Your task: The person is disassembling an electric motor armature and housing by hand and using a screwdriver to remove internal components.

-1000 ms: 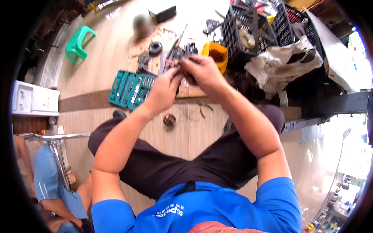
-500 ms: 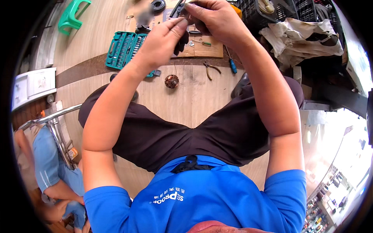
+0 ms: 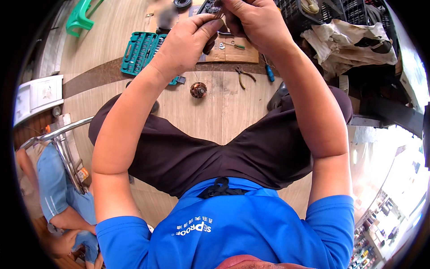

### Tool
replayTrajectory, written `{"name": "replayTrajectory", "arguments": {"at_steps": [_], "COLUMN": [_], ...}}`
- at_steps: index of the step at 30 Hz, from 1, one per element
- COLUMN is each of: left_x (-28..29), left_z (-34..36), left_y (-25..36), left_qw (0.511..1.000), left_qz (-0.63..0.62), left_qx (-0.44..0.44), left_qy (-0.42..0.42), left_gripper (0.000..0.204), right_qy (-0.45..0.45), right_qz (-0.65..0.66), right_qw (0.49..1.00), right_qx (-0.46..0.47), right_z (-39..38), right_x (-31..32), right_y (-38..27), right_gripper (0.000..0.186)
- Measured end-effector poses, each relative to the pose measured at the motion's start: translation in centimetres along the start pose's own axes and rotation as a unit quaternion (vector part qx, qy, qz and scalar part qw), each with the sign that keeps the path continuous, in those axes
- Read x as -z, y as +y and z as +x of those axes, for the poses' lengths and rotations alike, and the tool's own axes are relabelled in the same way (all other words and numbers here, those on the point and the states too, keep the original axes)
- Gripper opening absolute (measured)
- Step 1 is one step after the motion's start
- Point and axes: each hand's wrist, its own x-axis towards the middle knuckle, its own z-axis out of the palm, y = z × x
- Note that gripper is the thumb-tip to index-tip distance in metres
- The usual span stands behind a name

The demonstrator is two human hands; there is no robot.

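Workshop: socket set (image 3: pixel 136 54), pliers (image 3: pixel 241 72)

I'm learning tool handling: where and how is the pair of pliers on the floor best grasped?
Probably by both handles of the pliers, from the side of the camera wearer: the handles splay that way, the nose points away, and nothing lies over them.

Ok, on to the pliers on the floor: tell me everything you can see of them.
The pliers are a small hand tool with a dark, metallic-looking head and two slim, curved, yellowish-brown handles spread apart in a V. They lie flat on the pale floor, just below the cardboard and left of the blue-handled screwdriver. The head points up and to the left in the view, the handles down and right. Only the floor appears to touch them. The jaws are too small to judge.
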Motion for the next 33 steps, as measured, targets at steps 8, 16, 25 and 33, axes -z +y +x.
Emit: {"name": "replayTrajectory", "arguments": {"at_steps": [8,16,25,33], "left_x": [-0.6,1.6,1.3,-0.6], "left_z": [0.2,-0.2,0.1,0.2], "left_y": [-0.1,0.4,0.8,0.2], "left_qw": [0.999,0.918,0.976,0.995], "left_qz": [-0.046,-0.331,-0.153,-0.097], "left_qx": [0.003,0.101,0.085,-0.015], "left_qy": [-0.015,-0.192,-0.127,-0.032], "left_gripper": [0.029,0.027,0.022,0.023], "right_qy": [0.032,-0.059,-0.071,-0.003], "right_qz": [0.018,0.082,-0.09,-0.049], "right_qw": [0.999,0.994,0.993,0.998], "right_qx": [0.019,-0.029,-0.005,0.029], "right_z": [-0.3,-0.2,-1.1,-0.9], "right_x": [-0.2,1.0,0.9,0.3], "right_y": [0.0,-0.6,-2.5,-1.0], "right_gripper": [0.024,0.023,0.026,0.022]}}
